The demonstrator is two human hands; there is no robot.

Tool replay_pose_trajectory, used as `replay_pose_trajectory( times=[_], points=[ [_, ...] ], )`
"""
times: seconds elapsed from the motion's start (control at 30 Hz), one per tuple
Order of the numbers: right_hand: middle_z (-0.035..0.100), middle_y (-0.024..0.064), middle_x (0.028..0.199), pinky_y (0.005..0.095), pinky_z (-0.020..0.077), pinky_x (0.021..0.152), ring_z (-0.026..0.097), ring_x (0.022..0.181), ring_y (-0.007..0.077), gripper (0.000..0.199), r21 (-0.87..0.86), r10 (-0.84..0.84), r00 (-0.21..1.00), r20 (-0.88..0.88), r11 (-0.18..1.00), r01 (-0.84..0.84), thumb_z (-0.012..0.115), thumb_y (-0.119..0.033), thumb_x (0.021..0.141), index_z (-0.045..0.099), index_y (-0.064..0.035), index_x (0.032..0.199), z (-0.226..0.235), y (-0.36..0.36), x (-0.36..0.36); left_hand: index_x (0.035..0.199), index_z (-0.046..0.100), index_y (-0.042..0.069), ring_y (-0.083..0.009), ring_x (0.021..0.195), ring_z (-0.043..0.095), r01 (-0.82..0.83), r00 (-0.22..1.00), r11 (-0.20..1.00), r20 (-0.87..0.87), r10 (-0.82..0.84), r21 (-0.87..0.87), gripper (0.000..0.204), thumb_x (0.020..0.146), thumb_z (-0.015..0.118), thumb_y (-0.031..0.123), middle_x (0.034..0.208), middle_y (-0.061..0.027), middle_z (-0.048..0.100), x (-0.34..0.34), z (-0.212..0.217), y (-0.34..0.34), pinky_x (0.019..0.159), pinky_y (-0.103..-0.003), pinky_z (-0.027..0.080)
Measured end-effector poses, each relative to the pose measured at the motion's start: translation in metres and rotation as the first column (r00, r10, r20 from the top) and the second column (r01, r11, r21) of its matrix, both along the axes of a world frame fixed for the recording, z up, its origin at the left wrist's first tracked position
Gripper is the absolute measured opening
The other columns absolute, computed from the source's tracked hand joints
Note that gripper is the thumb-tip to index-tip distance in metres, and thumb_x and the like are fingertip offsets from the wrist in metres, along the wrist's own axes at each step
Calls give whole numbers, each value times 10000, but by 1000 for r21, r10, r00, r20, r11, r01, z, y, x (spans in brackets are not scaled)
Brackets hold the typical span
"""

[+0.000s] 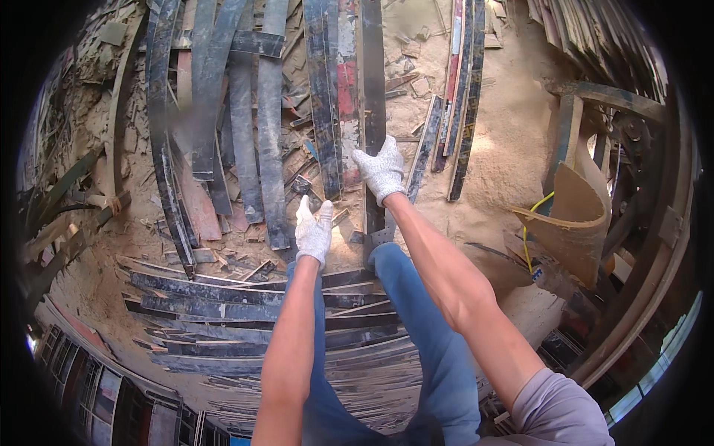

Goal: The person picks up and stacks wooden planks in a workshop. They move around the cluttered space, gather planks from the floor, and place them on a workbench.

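My right hand [383, 171], in a white knitted glove, is closed over a long, narrow dark board [372, 74]. The board runs from the far edge toward my feet, and part of it is hidden under the hand. My left hand [313, 234], gloved the same way, is held lower and to the left. Its thumb and fingers are apart and nothing is in it. Left of the dark board lie a strip with worn red and white paint [347, 89] and a scuffed dark strip [321, 97].
More dark strips [271, 134] lie at the left on sawdust and wood scraps. A layered stack of strips [216, 308] spreads around my legs. At the right stand a machine frame [610, 100], a curved brown sheet [569, 223] and a yellow cable [526, 241].
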State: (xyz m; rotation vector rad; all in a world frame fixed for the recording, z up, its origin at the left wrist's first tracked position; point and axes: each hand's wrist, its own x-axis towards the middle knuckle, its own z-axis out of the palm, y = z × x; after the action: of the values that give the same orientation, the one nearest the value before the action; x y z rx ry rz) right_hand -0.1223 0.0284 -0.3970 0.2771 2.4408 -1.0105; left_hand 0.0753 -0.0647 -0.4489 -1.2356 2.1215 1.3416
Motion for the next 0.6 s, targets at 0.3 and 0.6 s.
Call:
replay_pose_trajectory(
  times=[0.3,0.6],
  points=[
    [531,300,1286,470,458,1063,519,1242,447,787,287,83,996,-38,955,-68,868,-378,701,508,39,1264,-203,11,8,1431,379,-7,-422,1347,501,50,994,994,100,-40,-100,978,689,889,376,1447,-264,503,-100,-136,12,1107,-486,424],
    [739,17,954,297,556,783,680,838,117,364,-526,77,813,577,797,298,900,-191,753,735,-66,1053,-123,61,-27,1265,648,33,-188,926,716,-152,963,605,-20,268,782,535,764,826,96,1095,-65,737,-87,-78,-25,848,-345,597]
  ],
)
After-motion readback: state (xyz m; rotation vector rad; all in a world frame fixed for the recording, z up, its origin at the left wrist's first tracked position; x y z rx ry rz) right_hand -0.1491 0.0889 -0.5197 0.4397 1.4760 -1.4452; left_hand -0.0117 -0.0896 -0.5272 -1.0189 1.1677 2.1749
